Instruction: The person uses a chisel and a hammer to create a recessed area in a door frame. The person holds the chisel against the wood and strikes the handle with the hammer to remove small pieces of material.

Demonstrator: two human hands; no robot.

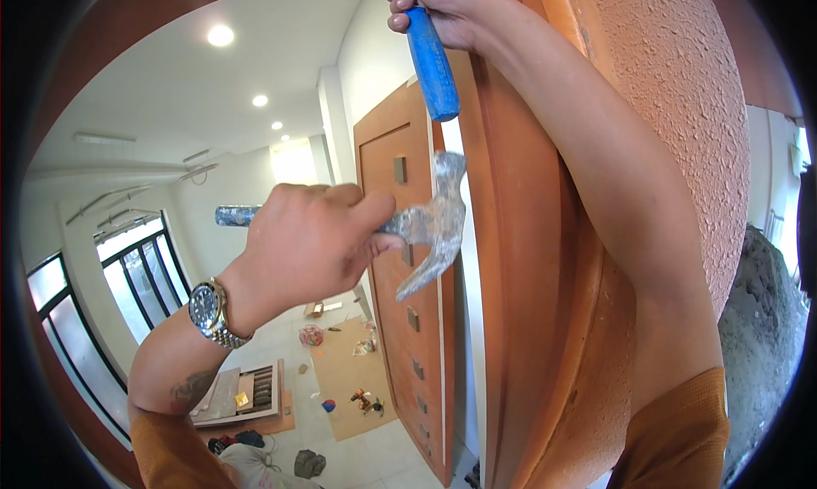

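Note:
My left hand (315,238) is closed around the handle of a worn claw hammer (438,221). The hammer lies roughly sideways, its metal head to the right and its claw curving down. At the top, my right hand (442,8) is closed around the shaft of a blue-handled tool (432,68), perhaps a chisel. Its butt points down, slightly above the hammer's striking face and apart from it. The tool's working end is cut off by the upper picture edge. Close beside both hands stands a brown wooden door frame (519,191).
A brown panelled door (391,131) stands open behind the hammer. Rough orange wall (672,72) rises at the right, with a grey heap (760,310) beyond. A brown sheet (340,378) on the floor bears a power drill (364,401) and small items.

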